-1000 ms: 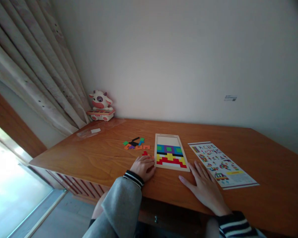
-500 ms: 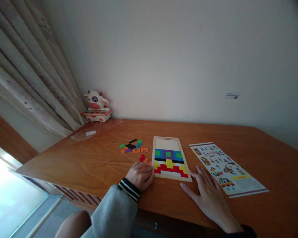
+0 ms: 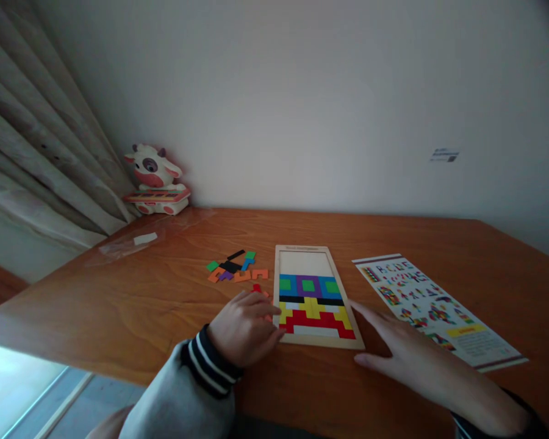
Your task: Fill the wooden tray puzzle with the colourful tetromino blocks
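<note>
A wooden puzzle board (image 3: 321, 342) lies flat in front of me, its lower part filled with red, yellow, white, black, blue, purple and green pieces. The upper part shows bare wood (image 3: 304, 263). My left hand (image 3: 247, 326) rests at the board's lower left edge, fingertips and thumb apart at the frame and nothing visible in them. On the other side, my right hand (image 3: 396, 341) is spread, its fingertips by the right edge and thumb near the lower right corner. Loose red pieces (image 3: 257, 288) are partly hidden behind my left hand.
Several loose pieces, among them a black one (image 3: 230, 267) and an orange one (image 3: 260, 274), lie left of the board. A printed pattern sheet (image 3: 473, 344) lies to the right. A cow toy (image 3: 158, 180) stands at the back left, near clear plastic with a white label (image 3: 145, 238).
The view has come closer and tilted slightly. My right hand has turned, its forearm now reaching in more from the right. My left hand stays at the board's left edge.
</note>
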`<state>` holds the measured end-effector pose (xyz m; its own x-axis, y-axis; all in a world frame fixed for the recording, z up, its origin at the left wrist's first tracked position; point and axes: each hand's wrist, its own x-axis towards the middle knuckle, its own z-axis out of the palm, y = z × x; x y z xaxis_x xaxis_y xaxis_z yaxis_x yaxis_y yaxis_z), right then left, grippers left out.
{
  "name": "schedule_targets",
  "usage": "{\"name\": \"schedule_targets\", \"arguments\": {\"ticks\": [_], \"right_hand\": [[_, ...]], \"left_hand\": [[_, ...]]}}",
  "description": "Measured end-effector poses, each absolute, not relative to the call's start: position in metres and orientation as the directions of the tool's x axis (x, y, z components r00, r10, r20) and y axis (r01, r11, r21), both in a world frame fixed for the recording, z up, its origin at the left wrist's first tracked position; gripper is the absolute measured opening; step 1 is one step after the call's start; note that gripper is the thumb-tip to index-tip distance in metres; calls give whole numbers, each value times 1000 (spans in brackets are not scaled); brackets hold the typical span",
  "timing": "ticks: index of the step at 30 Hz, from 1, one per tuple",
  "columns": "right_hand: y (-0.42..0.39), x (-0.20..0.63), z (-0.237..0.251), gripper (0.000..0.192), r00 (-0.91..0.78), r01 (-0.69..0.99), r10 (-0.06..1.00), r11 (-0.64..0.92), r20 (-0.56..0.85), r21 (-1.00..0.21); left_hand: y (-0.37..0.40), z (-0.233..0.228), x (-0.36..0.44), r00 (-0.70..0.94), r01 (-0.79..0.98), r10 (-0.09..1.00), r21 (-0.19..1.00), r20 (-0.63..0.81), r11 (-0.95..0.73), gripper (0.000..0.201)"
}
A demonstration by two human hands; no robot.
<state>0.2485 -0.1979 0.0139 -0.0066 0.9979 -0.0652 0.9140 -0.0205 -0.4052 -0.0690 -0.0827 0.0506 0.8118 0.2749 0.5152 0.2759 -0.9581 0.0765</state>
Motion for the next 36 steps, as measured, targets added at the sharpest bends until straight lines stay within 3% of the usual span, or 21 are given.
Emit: {"name": "schedule_targets", "arguments": {"ticks": [3, 9, 12, 18, 23, 33, 36], "right_hand": [[-179, 242, 35, 95, -36, 889, 993, -21, -116, -458], [-162, 238, 28, 105, -44, 894, 999, 50, 23, -446], [-166, 240, 6, 110, -46, 912, 998, 60, 43, -405], [-184, 231, -17, 104, 13, 943, 999, 5, 52, -333], [-188, 226, -18, 104, 3, 947, 995, 29, 98, -321], [-195, 220, 3, 97, -28, 921, 996, -9, -89, -389], [-204, 218, 4, 93, -42, 927, 996, 10, -78, -376]], "left_hand": [[-61, 58, -69, 834, 321, 335, 108, 438, -941, 20], [-47, 34, -68, 857, 404, 432, 154, 283, -902, 80], [-53, 27, -66, 858, 395, 439, 205, 266, -896, 94], [-57, 25, -70, 838, 372, 435, 240, 329, -897, 84], [-58, 24, -72, 851, 367, 433, 253, 296, -895, 72], [-60, 24, -90, 856, 352, 420, 255, 302, -901, 67], [-64, 23, -96, 851, 329, 411, 278, 328, -902, 67]]}}
